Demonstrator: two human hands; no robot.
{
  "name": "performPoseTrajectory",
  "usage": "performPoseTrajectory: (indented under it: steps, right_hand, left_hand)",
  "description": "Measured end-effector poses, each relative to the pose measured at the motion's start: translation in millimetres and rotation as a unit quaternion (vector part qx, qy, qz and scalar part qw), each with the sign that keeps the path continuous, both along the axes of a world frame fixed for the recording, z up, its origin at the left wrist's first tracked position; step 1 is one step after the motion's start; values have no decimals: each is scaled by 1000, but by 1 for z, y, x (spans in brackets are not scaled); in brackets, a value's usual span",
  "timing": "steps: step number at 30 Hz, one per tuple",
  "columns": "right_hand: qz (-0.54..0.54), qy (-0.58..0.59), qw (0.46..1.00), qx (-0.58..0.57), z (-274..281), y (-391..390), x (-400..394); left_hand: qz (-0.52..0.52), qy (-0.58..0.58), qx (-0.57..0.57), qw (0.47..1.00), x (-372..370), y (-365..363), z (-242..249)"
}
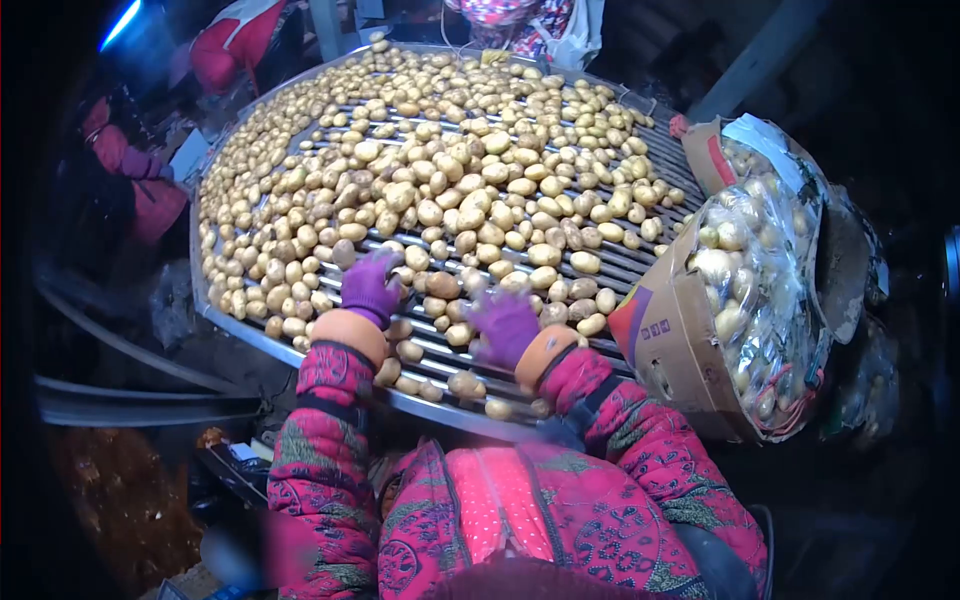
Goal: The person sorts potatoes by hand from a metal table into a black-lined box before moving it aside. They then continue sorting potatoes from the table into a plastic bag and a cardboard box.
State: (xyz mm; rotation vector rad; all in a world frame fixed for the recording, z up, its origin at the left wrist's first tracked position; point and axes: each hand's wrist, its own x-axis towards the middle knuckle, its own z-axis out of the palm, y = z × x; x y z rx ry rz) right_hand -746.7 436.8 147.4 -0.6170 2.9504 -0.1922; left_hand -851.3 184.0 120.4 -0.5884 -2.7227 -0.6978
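Purple-gloved, our left hand (370, 288) and right hand (503, 325) hover spread and empty over potatoes (440, 190) crowding the slatted table (640, 265). We judge sorting far from finished, though the lined carton (665, 340) beside us looks nearly full.

the print on the cardboard box (668, 345) is unreadable.

A dim produce-sorting shed: a big round roller grid (640, 262) carries heaps of potatoes (450, 180), a plastic-lined carton (668, 335) of sorted ones stands at three o'clock, and other padded-jacketed workers (235, 45) stand at eleven o'clock
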Motion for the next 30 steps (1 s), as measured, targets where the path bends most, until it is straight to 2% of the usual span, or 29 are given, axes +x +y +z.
performPoseTrajectory:
  steps: [1, 2, 3, 4, 6, 8, 9, 10, 11, 12, 13, 14, 15, 16, 18, 19, 20, 21, 22, 23, 24, 26, 27, 28, 29, 30]
  right_hand:
    - [46, 7, 998, -44, 8, -3, 10]
    - [67, -10, 997, -39, 10, -5, 16]
    - [92, -9, 994, -49, 10, -6, 21]
    - [109, -4, 987, -121, 15, -5, 29]
    - [172, -80, 975, -118, 20, -5, 29]
    - [222, -34, 960, -166, 27, 3, 13]
    - [123, -112, 951, -260, 29, 5, -8]
    - [-9, -134, 939, -316, 45, 7, -23]
    - [-5, -13, 950, -311, 34, 13, -47]
    - [-38, -15, 958, -283, 18, 23, -78]
    - [-87, -2, 950, -301, 27, 22, -99]
    - [-111, 41, 952, -284, 15, 27, -121]
    - [-110, 89, 961, -238, 11, 27, -143]
    - [-103, 78, 965, -229, 4, 25, -161]
    - [-96, 67, 976, -182, -22, 5, -162]
    - [-53, 162, 977, -128, -19, -8, -150]
    - [-45, 181, 980, -74, -14, -25, -140]
    - [-44, 60, 992, -105, -22, -42, -132]
    - [-5, 65, 990, -126, -18, -55, -116]
    - [35, 69, 986, -146, -14, -69, -101]
    - [34, 159, 981, -106, -28, -81, -82]
    - [71, 164, 976, -122, -9, -84, -68]
    - [70, 162, 977, -123, -8, -77, -72]
    - [127, 22, 967, -220, -5, -63, -81]
    - [182, -119, 926, -308, -1, -47, -92]
    - [72, -59, 951, -294, 5, -34, -102]
  left_hand:
    - [19, -5, -76, 997, -15, 4, -2]
    - [38, -9, -151, 988, -29, 8, -4]
    - [59, -90, -193, 975, -41, 18, 0]
    - [77, -170, -232, 955, -48, 29, 10]
    - [55, -192, -231, 952, -57, 38, 10]
    - [39, -236, -295, 925, -79, 35, -6]
    - [37, -235, -295, 925, -85, 35, -10]
    - [35, -241, -270, 932, -88, 35, -9]
    - [35, -248, -247, 936, -88, 32, -8]
    - [37, -258, -225, 939, -86, 26, -7]
    - [40, -268, -206, 940, -82, 18, -7]
    - [44, -276, -186, 942, -80, 10, -5]
    - [40, -308, -149, 939, -77, 1, -1]
    - [63, -306, -97, 945, -68, -5, 10]
    - [59, -289, 98, 951, -59, -34, -12]
    - [27, -279, 241, 929, -49, -41, -4]
    - [6, -289, 395, 872, -40, -52, -20]
    - [32, -435, 513, 740, -19, -47, 30]
    - [27, -455, 609, 650, -3, -45, 42]
    - [73, -468, 647, 598, 10, -40, 50]
    - [129, -485, 667, 551, 18, -34, 55]
    - [96, -462, 751, 462, 45, -20, 71]
    - [106, -476, 759, 432, 53, -17, 69]
    - [116, -490, 766, 399, 62, -17, 64]
    - [122, -484, 771, 397, 71, -26, 28]
    - [151, -522, 762, 351, 73, -26, 26]
